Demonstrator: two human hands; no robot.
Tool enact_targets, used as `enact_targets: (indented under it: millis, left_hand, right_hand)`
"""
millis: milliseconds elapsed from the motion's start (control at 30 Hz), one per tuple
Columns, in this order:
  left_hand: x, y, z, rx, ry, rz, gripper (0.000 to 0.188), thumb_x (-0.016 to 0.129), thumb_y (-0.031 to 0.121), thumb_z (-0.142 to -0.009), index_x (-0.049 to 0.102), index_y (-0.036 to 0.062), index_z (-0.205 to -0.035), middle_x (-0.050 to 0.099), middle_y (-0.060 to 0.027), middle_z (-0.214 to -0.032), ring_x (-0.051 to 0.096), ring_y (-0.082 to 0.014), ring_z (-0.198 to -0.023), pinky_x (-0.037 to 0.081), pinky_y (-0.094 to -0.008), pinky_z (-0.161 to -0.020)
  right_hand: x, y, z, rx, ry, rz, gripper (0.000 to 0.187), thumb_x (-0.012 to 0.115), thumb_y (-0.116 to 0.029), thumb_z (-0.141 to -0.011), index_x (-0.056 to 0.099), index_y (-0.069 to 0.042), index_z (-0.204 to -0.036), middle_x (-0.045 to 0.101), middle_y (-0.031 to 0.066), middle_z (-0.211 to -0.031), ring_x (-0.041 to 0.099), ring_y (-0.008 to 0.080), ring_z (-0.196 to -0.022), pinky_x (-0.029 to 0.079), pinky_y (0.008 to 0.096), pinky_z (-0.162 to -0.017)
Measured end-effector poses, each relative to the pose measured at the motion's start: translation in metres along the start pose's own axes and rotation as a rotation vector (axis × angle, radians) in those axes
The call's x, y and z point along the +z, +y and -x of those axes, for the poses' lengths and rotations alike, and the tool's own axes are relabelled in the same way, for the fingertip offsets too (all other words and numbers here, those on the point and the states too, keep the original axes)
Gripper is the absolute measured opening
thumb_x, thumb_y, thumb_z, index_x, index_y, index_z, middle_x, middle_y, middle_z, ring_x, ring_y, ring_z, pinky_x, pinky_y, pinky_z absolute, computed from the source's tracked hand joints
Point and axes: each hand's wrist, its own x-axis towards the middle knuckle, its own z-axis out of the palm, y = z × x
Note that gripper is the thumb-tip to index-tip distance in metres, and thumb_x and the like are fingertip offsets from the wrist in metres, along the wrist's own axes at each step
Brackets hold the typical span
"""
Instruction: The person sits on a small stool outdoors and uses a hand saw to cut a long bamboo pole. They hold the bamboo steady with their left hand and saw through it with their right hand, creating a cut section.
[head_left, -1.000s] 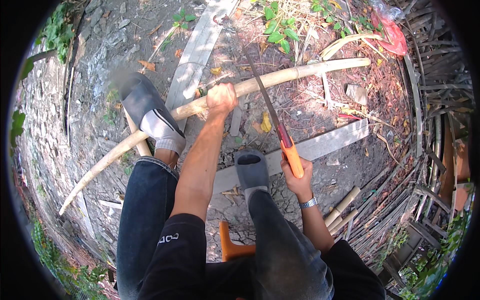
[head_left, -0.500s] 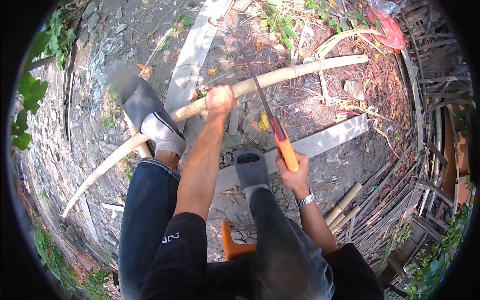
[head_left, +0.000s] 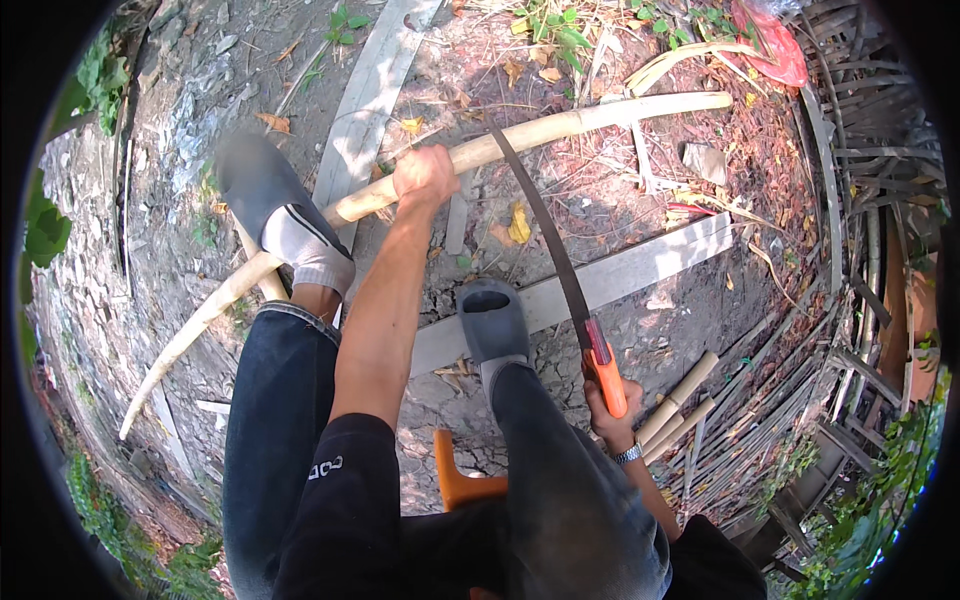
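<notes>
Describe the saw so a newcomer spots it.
Find the long pale pole in the left hand. From it, the saw slants down to the right hand. Its dark blade and orange handle set it apart from the pale boards.

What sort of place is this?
Outdoors, likely a yard or garden: bare earth, leafy green plants toward the edges, and long thin sticks lying at the right.

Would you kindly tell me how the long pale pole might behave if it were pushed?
The pole is probably stiff, as it runs in a smooth line well past the left hand. Its rounded shape suggests it might roll if that hand and the left foot came off it. Being long, it would likely swing awkwardly.
</notes>
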Motion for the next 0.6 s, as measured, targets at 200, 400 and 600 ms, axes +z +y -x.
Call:
enact_targets:
  millis: [200, 400, 600]
  left_hand:
    - [-0.006, 0.015, -0.009, 0.001, -0.04, 0.015, 0.03, 0.07, 0.019, -0.08, 0.079, 0.005, -0.104, 0.077, -0.0208, -0.107, 0.075, -0.0339, -0.105, 0.06, -0.0429, -0.092]
    - [-0.008, 0.004, -0.005, -0.003, -0.058, -0.008, 0.031, 0.072, 0.02, -0.078, 0.079, 0.0056, -0.105, 0.077, -0.0214, -0.109, 0.076, -0.0341, -0.105, 0.06, -0.0436, -0.093]
    - [-0.012, 0.005, 0.004, -0.006, -0.003, -0.057, 0.028, 0.067, 0.02, -0.083, 0.08, 0.0056, -0.102, 0.078, -0.0191, -0.106, 0.077, -0.0319, -0.102, 0.061, -0.0398, -0.09]
  right_hand:
    - [0.09, -0.043, -0.183, -0.305, -0.041, 0.082, 0.01, 0.071, -0.006, -0.082, 0.069, 0.001, -0.075, 0.063, 0.0043, -0.062, 0.057, 0.0078, -0.058, 0.045, 0.0309, -0.053]
    - [0.057, -0.004, -0.104, -0.073, -0.048, -0.069, 0.01, 0.072, -0.008, -0.084, 0.072, 0.0, -0.077, 0.062, 0.0035, -0.059, 0.059, 0.008, -0.054, 0.046, 0.0288, -0.052]
    - [0.013, -0.007, -0.014, 0.027, -0.036, 0.022, 0.011, 0.071, -0.006, -0.084, 0.068, 0.0, -0.075, 0.057, 0.0009, -0.058, 0.056, 0.0061, -0.055, 0.044, 0.0273, -0.051]
